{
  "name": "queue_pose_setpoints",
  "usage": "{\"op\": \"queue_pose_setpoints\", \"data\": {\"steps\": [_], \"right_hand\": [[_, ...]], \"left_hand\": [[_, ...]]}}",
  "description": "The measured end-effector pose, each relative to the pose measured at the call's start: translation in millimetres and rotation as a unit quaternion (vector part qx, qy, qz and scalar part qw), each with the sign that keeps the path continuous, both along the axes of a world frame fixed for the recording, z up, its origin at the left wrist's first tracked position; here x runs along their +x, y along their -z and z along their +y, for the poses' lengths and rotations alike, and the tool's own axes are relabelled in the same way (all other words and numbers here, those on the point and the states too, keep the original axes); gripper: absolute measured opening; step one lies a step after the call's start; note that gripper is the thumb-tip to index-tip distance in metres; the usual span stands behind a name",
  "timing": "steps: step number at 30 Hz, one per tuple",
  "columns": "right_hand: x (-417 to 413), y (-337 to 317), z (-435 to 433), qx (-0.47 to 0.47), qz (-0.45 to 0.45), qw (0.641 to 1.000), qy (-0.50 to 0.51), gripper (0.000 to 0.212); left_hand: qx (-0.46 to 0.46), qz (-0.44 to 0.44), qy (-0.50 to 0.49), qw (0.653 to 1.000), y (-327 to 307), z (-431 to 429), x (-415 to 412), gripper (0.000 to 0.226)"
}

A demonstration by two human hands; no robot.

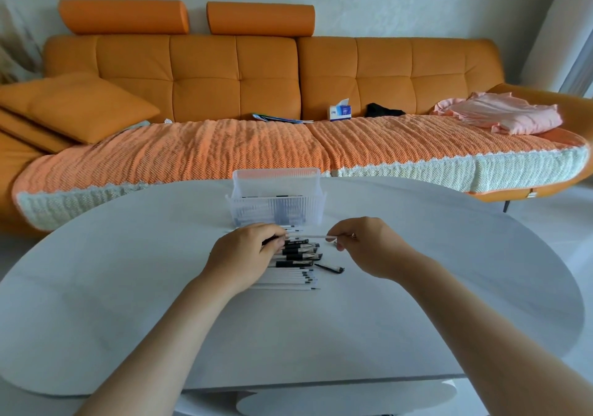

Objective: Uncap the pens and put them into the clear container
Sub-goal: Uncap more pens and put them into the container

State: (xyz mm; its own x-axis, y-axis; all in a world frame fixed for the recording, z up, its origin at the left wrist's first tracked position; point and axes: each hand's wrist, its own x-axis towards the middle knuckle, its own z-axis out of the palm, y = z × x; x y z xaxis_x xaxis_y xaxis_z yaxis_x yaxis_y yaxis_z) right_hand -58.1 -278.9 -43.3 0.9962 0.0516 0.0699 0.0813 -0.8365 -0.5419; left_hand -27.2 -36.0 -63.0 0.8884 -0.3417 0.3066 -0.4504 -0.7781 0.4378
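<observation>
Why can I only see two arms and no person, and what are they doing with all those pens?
The camera sits on the person's head and looks forward and down, so you see only their own arms, as if through their eyes. There is just this one picture. The left hand and the right hand hold one white pen between them. The right pinches the white end, and the left grips the dark end, probably the cap. Under the hands, on the pale table, lies a row of pens, with one loose black cap beside it. Behind them stands the clear container, and some pens seem to be inside already. The orange sofa is further back.
</observation>
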Motion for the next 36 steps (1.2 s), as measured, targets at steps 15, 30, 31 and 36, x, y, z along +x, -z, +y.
{"op": "queue_pose_setpoints", "data": {"steps": [15,30,31,36], "right_hand": [[-3.3,1.3,12.0,0.0,-0.075,0.996,-0.055,0.023],[-6.6,-1.0,15.2,0.022,-0.054,0.998,-0.03,0.014],[-7.3,-0.6,18.4,0.039,-0.052,0.997,-0.039,0.017],[-7.4,1.1,28.8,0.097,-0.052,0.992,-0.06,0.021]], "left_hand": [[0.02,0.031,0.045,0.998,-2.9,-0.5,-6.6,0.019],[0.028,0.024,0.038,0.999,-2.2,-5.1,-9.0,0.02],[0.027,0.023,0.04,0.999,-1.9,-7.3,-9.9,0.019],[0.021,0.012,0.045,0.999,-1.5,-14.3,-14.4,0.012]]}}
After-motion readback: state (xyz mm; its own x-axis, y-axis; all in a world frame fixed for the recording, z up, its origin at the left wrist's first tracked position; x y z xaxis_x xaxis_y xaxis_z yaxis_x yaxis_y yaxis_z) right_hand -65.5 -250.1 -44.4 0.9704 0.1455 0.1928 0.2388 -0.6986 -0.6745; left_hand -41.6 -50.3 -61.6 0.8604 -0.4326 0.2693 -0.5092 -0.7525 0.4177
